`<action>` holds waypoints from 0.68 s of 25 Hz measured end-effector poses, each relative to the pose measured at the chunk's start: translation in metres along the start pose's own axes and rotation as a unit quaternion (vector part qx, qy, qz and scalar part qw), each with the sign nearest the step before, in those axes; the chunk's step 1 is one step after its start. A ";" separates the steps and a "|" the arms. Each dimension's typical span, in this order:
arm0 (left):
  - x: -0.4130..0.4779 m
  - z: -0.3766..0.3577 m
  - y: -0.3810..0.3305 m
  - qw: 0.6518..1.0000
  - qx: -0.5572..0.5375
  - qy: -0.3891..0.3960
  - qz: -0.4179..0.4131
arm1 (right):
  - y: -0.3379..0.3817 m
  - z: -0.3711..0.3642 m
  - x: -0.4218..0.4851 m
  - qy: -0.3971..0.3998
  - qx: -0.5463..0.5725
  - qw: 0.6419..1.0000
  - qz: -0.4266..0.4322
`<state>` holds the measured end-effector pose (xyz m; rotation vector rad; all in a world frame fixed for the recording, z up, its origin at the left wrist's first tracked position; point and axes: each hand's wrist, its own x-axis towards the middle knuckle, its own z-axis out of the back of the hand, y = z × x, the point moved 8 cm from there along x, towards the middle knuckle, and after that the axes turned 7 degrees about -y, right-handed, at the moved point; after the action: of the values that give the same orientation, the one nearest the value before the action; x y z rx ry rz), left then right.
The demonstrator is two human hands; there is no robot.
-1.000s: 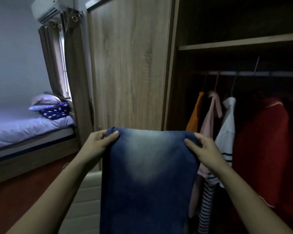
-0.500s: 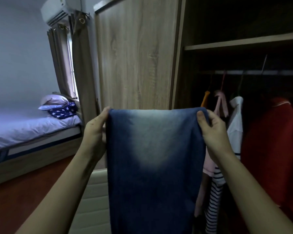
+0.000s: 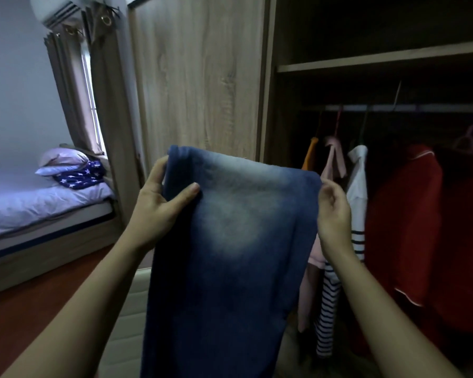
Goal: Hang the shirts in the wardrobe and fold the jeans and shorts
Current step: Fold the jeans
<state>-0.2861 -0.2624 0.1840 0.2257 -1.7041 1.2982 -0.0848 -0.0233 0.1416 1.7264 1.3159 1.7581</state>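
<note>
jeans (image 3: 238, 255): dead centre, held up in the air in front of the door (image 3: 202, 77); top edge is a fold that slants down toward 3 o'clock; the rest hangs straight to 6 o'clock and runs out of view; pale faded patch in the middle

left hand (image 3: 159, 205): at 9 o'clock of the jeans' top; grasping that corner, thumb (image 3: 187, 190) flat on the front, fingers wrapped round behind

right hand (image 3: 335, 214): at 3 o'clock of the top edge, a bit lower than the left; fingers curled in on the corner, looks like a pinch on the edge; the tips sit right at the cloth so can't see more

between the hands: the fold is stretched, no sag

rail (image 3: 393, 107): up at 2 o'clock; shirts hang off it behind the right hand, a striped shirt (image 3: 357, 186) closest, a red top (image 3: 404, 227) further toward 3

bed (image 3: 38, 203): off at 9 o'clock, well apart from everything else
</note>
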 end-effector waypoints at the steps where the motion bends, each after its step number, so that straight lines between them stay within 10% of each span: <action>1: -0.002 0.001 -0.004 1.000 0.008 -0.021 -0.013 | -0.014 0.002 -0.016 0.001 0.011 1.000 -0.022; 6: 0.000 0.021 -0.017 0.995 -0.030 -0.097 0.004 | -0.076 -0.047 -0.091 0.186 -0.001 0.973 -0.135; 13: 0.001 0.059 -0.030 0.991 -0.061 -0.117 0.000 | -0.043 -0.084 -0.080 0.203 0.073 0.967 -0.135; 17: 0.005 0.073 -0.037 0.986 0.145 -0.072 -0.028 | -0.023 -0.087 -0.076 0.201 0.078 0.970 -0.110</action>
<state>-0.3070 -0.3361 0.2129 0.5446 -1.6088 1.5161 -0.1575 -0.1030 0.0931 1.2697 1.7797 1.9815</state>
